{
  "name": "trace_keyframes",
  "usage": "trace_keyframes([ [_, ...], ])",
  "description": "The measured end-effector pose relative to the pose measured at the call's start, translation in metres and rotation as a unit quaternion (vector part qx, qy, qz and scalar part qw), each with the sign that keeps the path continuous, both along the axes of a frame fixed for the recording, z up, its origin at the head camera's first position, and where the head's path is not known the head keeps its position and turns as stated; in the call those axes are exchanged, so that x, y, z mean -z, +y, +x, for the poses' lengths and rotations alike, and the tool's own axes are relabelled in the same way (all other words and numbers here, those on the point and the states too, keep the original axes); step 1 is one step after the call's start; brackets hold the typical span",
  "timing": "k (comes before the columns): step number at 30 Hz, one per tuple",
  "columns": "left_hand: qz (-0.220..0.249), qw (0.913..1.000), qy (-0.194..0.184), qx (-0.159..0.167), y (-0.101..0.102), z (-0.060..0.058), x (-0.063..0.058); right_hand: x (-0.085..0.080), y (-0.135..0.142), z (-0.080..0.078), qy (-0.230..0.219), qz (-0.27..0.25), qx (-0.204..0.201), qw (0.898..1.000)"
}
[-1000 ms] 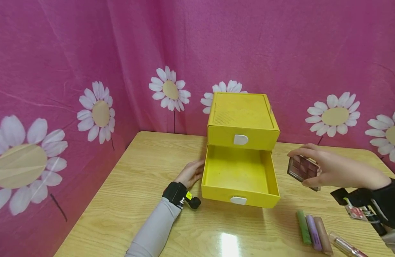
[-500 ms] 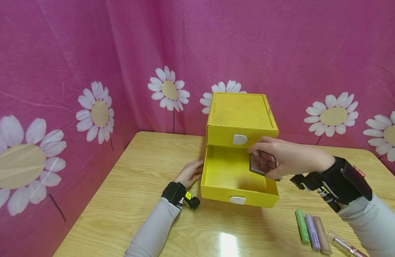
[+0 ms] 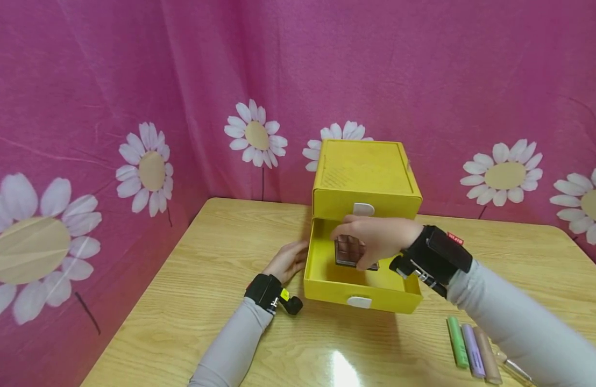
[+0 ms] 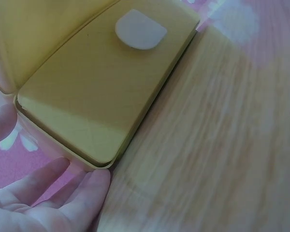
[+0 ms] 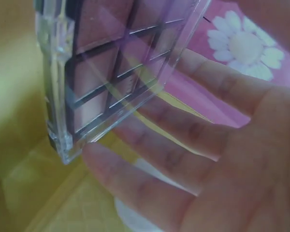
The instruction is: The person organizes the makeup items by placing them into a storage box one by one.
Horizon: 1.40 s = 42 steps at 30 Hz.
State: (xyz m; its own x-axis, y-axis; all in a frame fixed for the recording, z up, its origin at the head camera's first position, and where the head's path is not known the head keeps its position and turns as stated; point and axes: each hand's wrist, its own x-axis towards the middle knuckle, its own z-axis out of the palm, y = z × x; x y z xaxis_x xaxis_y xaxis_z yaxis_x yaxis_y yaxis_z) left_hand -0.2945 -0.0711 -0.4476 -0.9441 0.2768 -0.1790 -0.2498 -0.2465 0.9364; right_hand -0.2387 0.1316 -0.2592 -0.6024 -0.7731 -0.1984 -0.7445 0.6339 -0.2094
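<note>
A yellow drawer unit [image 3: 366, 166] stands on the wooden table, its pulled-out drawer [image 3: 322, 290] facing me. Inside that drawer's outline my right hand [image 3: 382, 235] holds an eyeshadow palette [image 3: 347, 250] tilted, thumb at the near edge and fingers at the far one. The right wrist view shows the palette's clear lid [image 5: 118, 113] over several pinkish-brown pans. My left hand [image 3: 285, 262] rests against the unit's left side, its fingertips [image 4: 99, 181] at the casing edge in the left wrist view. Beside them is a pushed-in drawer front [image 4: 87, 87] with a white tab.
Green [image 3: 456, 342], purple [image 3: 473, 350] and brown [image 3: 487, 355] tubes lie side by side at the right front of the table. A clear-ended slim tube [image 3: 515, 368] lies partly under the right sleeve. A pink flowered curtain [image 3: 399, 70] hangs behind.
My right hand has carried the palette leftward from the right of the unit to over the pulled-out drawer. The left hand has kept its place.
</note>
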Motion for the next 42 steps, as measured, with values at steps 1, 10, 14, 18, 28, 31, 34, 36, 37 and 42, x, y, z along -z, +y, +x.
trace_keyframes([
  [1, 0.000, 1.0000, -0.001, 0.001, 0.000, 0.000, 0.000, 0.002, -0.003, -0.002, -0.005, 0.008, 0.005, 1.000],
  [10, -0.001, 1.0000, 0.001, 0.009, -0.001, 0.000, 0.000, 0.020, -0.017, -0.021, -0.030, 0.043, 0.020, 0.998],
  [14, -0.001, 1.0000, -0.003, 0.009, -0.001, 0.000, 0.000, 0.027, -0.023, -0.028, -0.039, 0.055, 0.027, 0.997],
  [18, -0.003, 0.9999, -0.008, 0.007, -0.001, -0.001, 0.000, 0.033, -0.029, -0.032, -0.047, 0.061, 0.036, 0.996],
  [28, -0.005, 0.9999, -0.014, 0.003, -0.001, -0.002, 0.002, 0.047, -0.036, -0.041, -0.048, 0.060, 0.046, 0.996],
  [31, -0.003, 0.9998, -0.018, 0.003, 0.000, -0.002, 0.003, 0.051, -0.036, -0.042, -0.039, 0.060, 0.045, 0.996],
  [34, -0.005, 0.9998, -0.016, 0.003, 0.000, -0.002, 0.004, 0.053, -0.037, -0.042, -0.028, 0.060, 0.045, 0.997],
  [36, -0.004, 0.9999, -0.017, 0.003, -0.001, -0.001, 0.003, 0.054, -0.038, -0.041, -0.028, 0.064, 0.049, 0.996],
  [37, -0.004, 0.9999, -0.015, 0.003, -0.001, -0.001, 0.003, 0.054, -0.039, -0.041, -0.027, 0.067, 0.049, 0.996],
  [42, -0.001, 0.9999, -0.013, 0.000, -0.001, -0.002, 0.003, 0.057, -0.040, -0.041, -0.026, 0.078, 0.051, 0.995],
])
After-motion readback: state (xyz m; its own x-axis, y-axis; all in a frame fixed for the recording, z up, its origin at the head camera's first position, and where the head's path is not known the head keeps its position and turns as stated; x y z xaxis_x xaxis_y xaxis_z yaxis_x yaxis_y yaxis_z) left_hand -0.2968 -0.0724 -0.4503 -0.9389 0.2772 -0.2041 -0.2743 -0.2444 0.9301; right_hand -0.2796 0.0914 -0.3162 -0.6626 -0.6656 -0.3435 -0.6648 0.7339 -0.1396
